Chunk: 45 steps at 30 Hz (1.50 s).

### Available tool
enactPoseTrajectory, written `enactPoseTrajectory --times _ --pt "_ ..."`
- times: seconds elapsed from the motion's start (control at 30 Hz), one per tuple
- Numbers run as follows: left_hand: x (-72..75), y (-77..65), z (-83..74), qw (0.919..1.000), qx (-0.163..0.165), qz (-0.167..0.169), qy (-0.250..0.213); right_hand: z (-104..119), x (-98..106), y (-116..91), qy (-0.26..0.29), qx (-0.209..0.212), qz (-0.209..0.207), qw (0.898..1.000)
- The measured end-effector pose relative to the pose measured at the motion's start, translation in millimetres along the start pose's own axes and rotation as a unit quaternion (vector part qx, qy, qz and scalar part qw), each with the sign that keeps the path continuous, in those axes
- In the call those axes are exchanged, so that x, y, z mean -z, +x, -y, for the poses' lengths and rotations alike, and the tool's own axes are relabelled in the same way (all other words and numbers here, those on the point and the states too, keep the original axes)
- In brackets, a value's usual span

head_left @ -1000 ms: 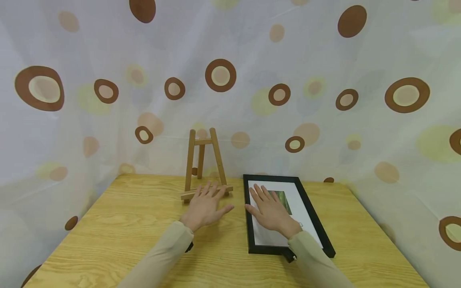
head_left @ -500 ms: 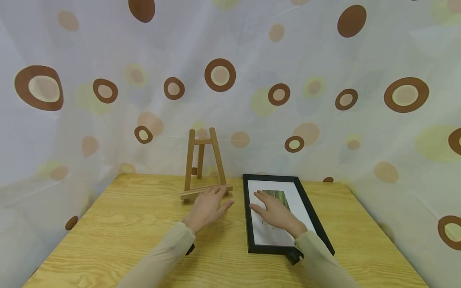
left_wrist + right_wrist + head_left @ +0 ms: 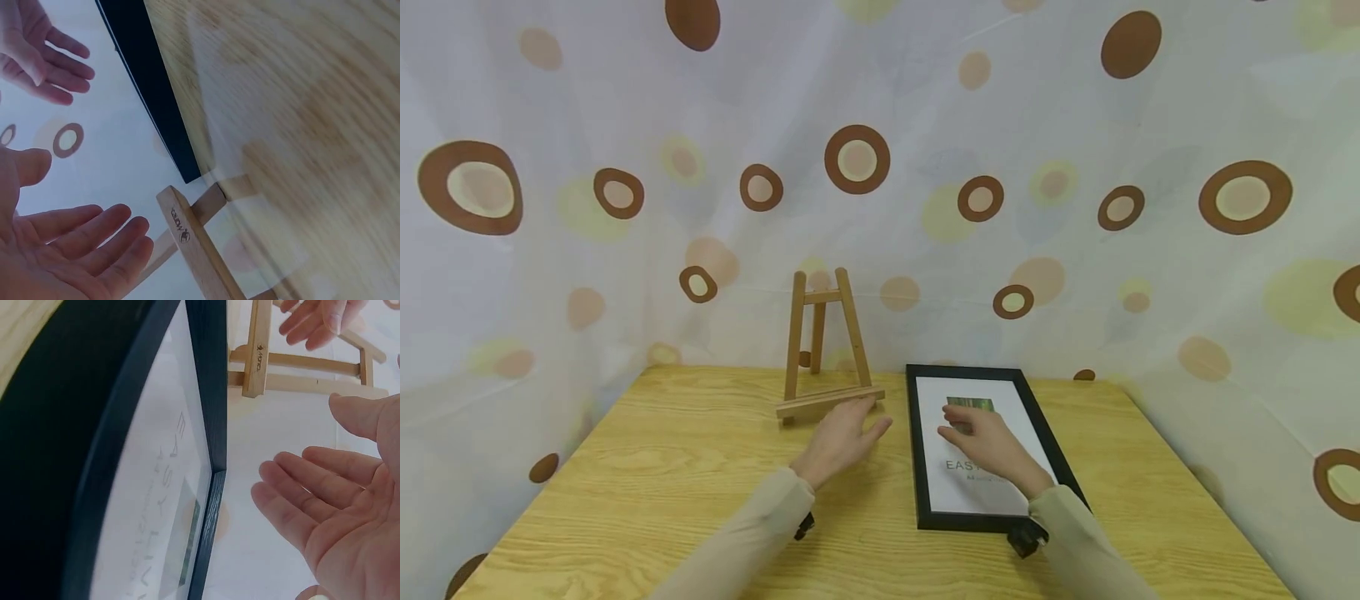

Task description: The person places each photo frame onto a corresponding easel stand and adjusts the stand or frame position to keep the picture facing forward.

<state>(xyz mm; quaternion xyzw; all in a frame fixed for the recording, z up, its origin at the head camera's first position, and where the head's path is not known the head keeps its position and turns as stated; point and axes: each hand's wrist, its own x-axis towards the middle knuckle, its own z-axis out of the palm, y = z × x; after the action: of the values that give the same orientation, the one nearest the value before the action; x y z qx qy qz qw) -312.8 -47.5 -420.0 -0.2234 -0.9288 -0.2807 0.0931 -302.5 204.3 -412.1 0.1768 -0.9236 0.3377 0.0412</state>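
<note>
Two hands. Left hand [image 3: 841,437]: palm down to the left of the black frame [image 3: 962,522], fingers extended and lightly bent, thumb spread toward the frame; nothing in its grasp. Right hand [image 3: 988,442]: raised over the frame, fingers together and loosely bent, thumb apart from them; nothing in its grasp. In the right wrist view its palm and fingers stand apart from the frame's border. Both forearms reach in from the near side of the frame, each in a pale sleeve (two: left sleeve [image 3: 737,533], right sleeve [image 3: 1086,542]).

Frame: one, lying flat on the bench [image 3: 700,467]. Inside it, a white sheet with a small green picture [image 3: 970,403] and, below that, printed lettering [image 3: 957,466]. Right hand hides part of both; right sleeve crosses the frame's near right corner.

Easel [image 3: 794,333]: one, wooden, upright, left of the frame and apart from it. Parts counted: two front legs, one rear leg, one upper crossbar, one ledge. Left hand lies between easel and near side of bench, fingertips close to the ledge; right wrist view shows a gap there.

Behind the frame: one pale curtain [image 3: 887,242] with brown rings and spots, too many to tally.
</note>
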Motion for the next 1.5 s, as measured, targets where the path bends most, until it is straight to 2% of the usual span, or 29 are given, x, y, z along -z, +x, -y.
enactPoseTrajectory --times 0.1,0.2,0.37,0.43,0.63,0.77,1.07,1.23,1.5 --pt "-3.9 -0.2 -0.9 0.9991 0.002 0.002 -0.041 -8.2 3.1 -1.5 0.013 -0.011 0.016 1.0" --pt "-8.2 -1.3 -2.0 0.998 0.009 0.015 -0.062 -16.0 7.1 -3.9 0.026 -0.014 0.042 0.999" --pt "-16.2 -1.6 -2.6 0.9975 0.009 0.035 -0.06 -24.2 16.6 -9.8 0.049 -0.023 0.064 0.997" --pt "-19.0 -1.1 -3.3 0.9976 0.007 0.037 -0.057 -26.5 20.9 -12.6 0.073 -0.042 0.072 0.994" --pt "-23.8 -1.0 -9.6 0.9975 0.002 0.054 -0.045 -35.7 31.5 -19.3 0.159 -0.088 0.115 0.977" --pt "-25.7 -1.1 -13.4 0.9961 0.01 0.066 -0.057 -44.2 36.4 -21.4 0.178 -0.095 0.113 0.973" --pt "-31.7 3.3 -20.3 0.9951 0.017 0.078 -0.058 -59.9 47.7 -29.5 0.199 -0.151 0.103 0.963" --pt "-34.1 6.8 -23.1 0.9923 0.026 0.096 -0.074 -72.4 54.7 -36.6 0.204 -0.178 0.1 0.958" --pt "-37.2 8.8 -23.6 0.9851 0.038 0.115 -0.123 -92.2 73.9 -50.8 0.232 -0.168 0.126 0.95"
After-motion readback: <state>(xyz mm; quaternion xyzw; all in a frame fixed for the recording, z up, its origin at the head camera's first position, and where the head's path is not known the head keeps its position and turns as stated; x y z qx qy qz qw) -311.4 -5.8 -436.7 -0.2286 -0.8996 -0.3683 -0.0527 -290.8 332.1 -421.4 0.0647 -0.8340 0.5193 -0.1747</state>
